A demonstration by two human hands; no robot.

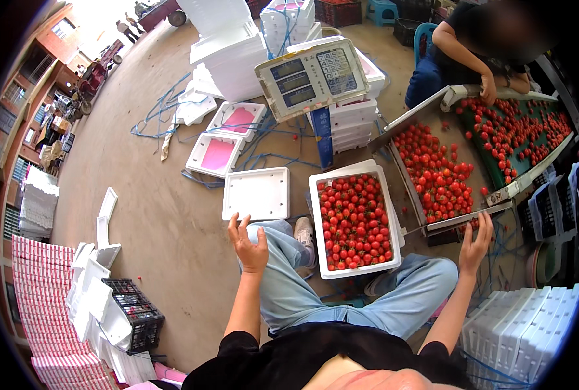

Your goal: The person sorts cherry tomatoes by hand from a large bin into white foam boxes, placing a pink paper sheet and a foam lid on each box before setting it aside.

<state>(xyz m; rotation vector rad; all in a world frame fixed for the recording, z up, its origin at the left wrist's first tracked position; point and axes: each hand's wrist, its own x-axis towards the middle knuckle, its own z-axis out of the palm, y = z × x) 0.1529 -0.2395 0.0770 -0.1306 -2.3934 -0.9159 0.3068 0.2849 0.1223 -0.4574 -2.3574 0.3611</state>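
Observation:
Between my knees stands a white foam box (314, 195) heaped with red cherry tomatoes (355, 221), resting on the scale whose display panel (312, 79) rises behind it. My left hand (248, 246) hovers over my left knee, fingers spread, holding nothing; closest to it lies a white foam lid (257, 195). Off to the right, my right hand (476, 242) is raised with fingers apart beside the near edge of the sorting tray (432, 226), where loose tomatoes (432, 172) are piled. Whether its fingertips touch that edge, I cannot tell.
Across the tray a co-worker's hand (489, 90) reaches into tomatoes on a green belt (497, 162). Pink-lined foam boxes (218, 155) and blue straps (153, 117) lie ahead left. Stacked foam boxes (523, 331) stand near right; a black crate (136, 315) sits left.

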